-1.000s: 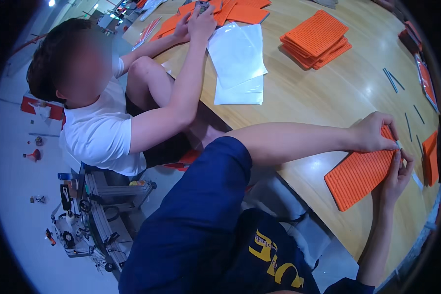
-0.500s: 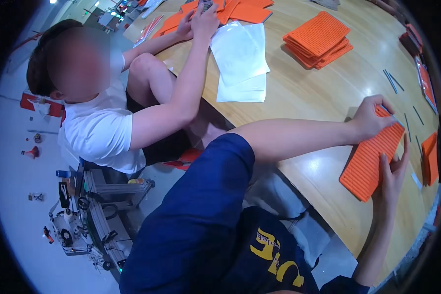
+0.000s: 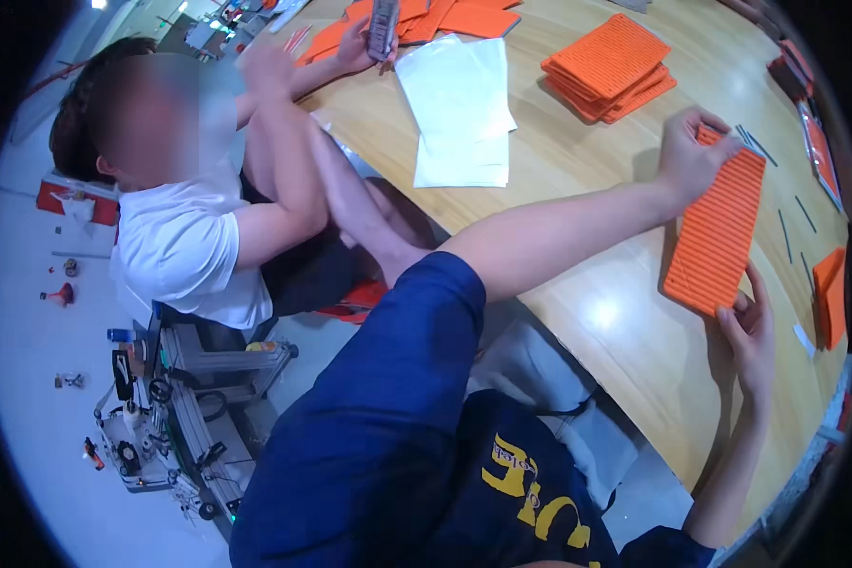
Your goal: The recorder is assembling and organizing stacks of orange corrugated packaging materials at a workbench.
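Note:
An orange ribbed pad [image 3: 719,227] is held slanting over the wooden table between my two hands. My left hand [image 3: 696,161] grips its far end, thumb on the ribbed face and fingers curled over the top edge. Close to the near right corner, my right hand [image 3: 750,336] pinches the pad's edge between thumb and fingers. Thin dark strips [image 3: 784,235] lie on the table to the right of the pad. More orange pads [image 3: 829,293] stand at the table's right side, with a small pale strip [image 3: 804,341] close by.
A stack of orange pads [image 3: 606,57] sits farther back. White sheets [image 3: 459,104] lie left of it. At the left a co-worker in a white shirt [image 3: 185,246] holds a dark oblong object [image 3: 382,28] near more orange pads. The table edge [image 3: 577,355] runs beside my body.
The pad has moved away from me and turned more upright. My left hand went with it, while my right hand shifted to its near corner. One co-worker's hand has left the dark object.

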A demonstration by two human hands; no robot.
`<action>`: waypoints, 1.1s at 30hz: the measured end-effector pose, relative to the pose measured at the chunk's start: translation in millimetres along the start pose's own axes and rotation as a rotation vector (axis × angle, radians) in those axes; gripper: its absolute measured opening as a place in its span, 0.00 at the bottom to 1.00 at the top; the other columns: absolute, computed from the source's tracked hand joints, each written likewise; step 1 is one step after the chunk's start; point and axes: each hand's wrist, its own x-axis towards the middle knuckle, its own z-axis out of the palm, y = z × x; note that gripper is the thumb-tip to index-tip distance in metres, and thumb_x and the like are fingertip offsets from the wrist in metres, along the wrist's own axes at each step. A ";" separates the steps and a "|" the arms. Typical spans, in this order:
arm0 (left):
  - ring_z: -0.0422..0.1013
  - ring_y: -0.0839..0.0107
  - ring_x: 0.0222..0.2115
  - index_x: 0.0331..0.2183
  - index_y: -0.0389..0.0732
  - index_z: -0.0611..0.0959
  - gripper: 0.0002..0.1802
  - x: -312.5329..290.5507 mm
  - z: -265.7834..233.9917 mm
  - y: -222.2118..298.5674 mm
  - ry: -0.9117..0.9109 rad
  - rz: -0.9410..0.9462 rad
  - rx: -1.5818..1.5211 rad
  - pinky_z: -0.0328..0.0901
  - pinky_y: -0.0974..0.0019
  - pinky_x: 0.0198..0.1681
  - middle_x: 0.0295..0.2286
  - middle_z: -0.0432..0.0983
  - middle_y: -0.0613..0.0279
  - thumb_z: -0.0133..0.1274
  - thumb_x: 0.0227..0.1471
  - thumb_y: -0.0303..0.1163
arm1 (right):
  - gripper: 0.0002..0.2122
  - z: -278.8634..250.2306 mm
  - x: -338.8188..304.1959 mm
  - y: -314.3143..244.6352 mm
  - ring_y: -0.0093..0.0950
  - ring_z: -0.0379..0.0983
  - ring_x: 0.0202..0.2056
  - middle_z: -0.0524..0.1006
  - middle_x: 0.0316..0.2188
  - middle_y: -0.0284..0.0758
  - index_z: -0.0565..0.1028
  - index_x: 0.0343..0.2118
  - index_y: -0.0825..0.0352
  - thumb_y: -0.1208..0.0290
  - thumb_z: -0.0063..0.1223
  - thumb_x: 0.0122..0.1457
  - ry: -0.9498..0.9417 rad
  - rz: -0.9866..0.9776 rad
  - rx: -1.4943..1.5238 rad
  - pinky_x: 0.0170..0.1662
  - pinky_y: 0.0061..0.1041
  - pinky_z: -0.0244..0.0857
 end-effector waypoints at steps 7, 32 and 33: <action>0.71 0.72 0.37 0.40 0.37 0.79 0.10 47.5 -47.5 6.1 0.317 0.087 -0.009 0.67 0.70 0.44 0.37 0.76 0.58 0.59 0.57 0.29 | 0.25 21.7 1.7 5.5 0.24 0.75 0.29 0.78 0.33 0.42 0.62 0.64 0.72 0.84 0.51 0.63 0.052 -0.065 0.230 0.31 0.16 0.69; 0.60 0.45 0.62 0.62 0.53 0.71 0.29 1.0 -35.0 -59.5 -0.962 0.610 1.097 0.53 0.36 0.66 0.61 0.66 0.48 0.39 0.67 0.54 | 0.18 126.5 153.4 -81.0 0.24 0.80 0.30 0.78 0.33 0.39 0.72 0.44 0.76 0.61 0.54 0.68 -0.107 -0.248 0.379 0.32 0.15 0.75; 0.60 0.45 0.62 0.62 0.53 0.71 0.29 -1.3 -30.3 -56.2 -0.964 0.616 1.091 0.53 0.36 0.66 0.61 0.66 0.48 0.39 0.67 0.54 | 0.20 131.4 173.7 -77.6 0.25 0.79 0.29 0.79 0.33 0.40 0.72 0.46 0.77 0.59 0.54 0.68 -0.104 -0.159 0.350 0.31 0.15 0.74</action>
